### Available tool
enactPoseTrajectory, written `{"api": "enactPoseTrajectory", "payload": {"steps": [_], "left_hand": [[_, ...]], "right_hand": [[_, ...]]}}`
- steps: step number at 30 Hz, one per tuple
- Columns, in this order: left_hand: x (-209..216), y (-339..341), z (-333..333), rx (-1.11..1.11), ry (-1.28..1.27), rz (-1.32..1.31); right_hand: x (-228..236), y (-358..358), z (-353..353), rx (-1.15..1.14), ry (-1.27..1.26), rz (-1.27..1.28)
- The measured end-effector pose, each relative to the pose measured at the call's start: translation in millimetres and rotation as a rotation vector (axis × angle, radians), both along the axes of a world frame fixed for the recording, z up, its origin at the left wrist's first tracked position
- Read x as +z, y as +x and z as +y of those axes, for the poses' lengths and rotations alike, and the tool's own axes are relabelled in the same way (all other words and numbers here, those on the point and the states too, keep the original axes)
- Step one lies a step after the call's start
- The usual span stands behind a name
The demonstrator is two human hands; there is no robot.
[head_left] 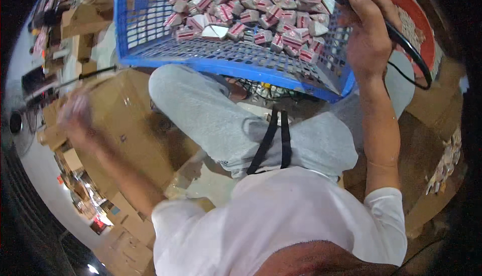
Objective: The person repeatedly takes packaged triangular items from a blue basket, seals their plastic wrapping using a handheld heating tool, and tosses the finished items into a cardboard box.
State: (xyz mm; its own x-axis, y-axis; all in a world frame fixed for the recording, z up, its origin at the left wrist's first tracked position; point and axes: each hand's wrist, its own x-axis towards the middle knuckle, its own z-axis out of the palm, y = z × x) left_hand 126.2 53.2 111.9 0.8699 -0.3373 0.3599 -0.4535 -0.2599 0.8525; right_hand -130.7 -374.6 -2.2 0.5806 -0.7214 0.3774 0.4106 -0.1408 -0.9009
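My right hand (370, 42) is at the right end of a blue plastic basket (236, 70), its fingers closed round a black corded tool (409, 50) whose kind I cannot make out. Part of that tool is hidden by the hand. Inside the basket lie many small wrapped blocks (296, 35), white and grey with pink-red stripes. Off to the left, my left hand (75, 115) is above a brown cardboard box (130, 120). Motion smears its fingers, so whether it is open or closed does not show.
My bent legs (201, 110) are in front of the basket. A red round tub (424, 30) with small pale pieces stands at the right. More cardboard boxes (83, 22) are stacked at the left, and several small packets (444, 168) lie at the far right.
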Motion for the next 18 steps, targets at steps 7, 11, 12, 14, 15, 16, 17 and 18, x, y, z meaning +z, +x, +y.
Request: {"api": "enactPoseTrajectory", "payload": {"steps": [7, 11, 12, 14, 15, 16, 17, 18], "left_hand": [[58.5, -0.6, 112.6, 0.294, 1.317, -0.880], [-68.0, 12.9, -112.6, -0.204, 0.831, -0.185], [-106.8, 9.9, -168.2, -0.388, 0.793, -0.350], [-214.7, 19.9, -244.5, -0.691, 0.857, -0.560], [-245.7, 5.9, -282.6, -0.821, 1.176, -0.556], [-288.9, 7.3, -308.3, -0.940, 1.091, -0.832], [-335.4, 16.0, -317.8, -1.036, 1.009, -1.107], [-372.2, 27.1, -325.9, -1.021, 1.010, -1.112]], "right_hand": [[59.9, 23.3, 24.7, -0.063, 0.180, 0.074], [45.9, 33.9, 25.8, -0.157, 0.192, 0.069], [43.0, 29.4, 20.9, -0.133, 0.167, 0.140], [20.6, 25.5, 14.8, -0.229, 0.084, 0.293], [6.3, 19.1, 10.5, -0.236, 0.077, 0.301], [0.2, 9.7, 4.1, -0.242, -0.058, 0.293], [-2.1, 6.4, 0.8, -0.233, -0.185, 0.274], [14.6, 11.5, 6.6, -0.196, -0.002, 0.249]]}}
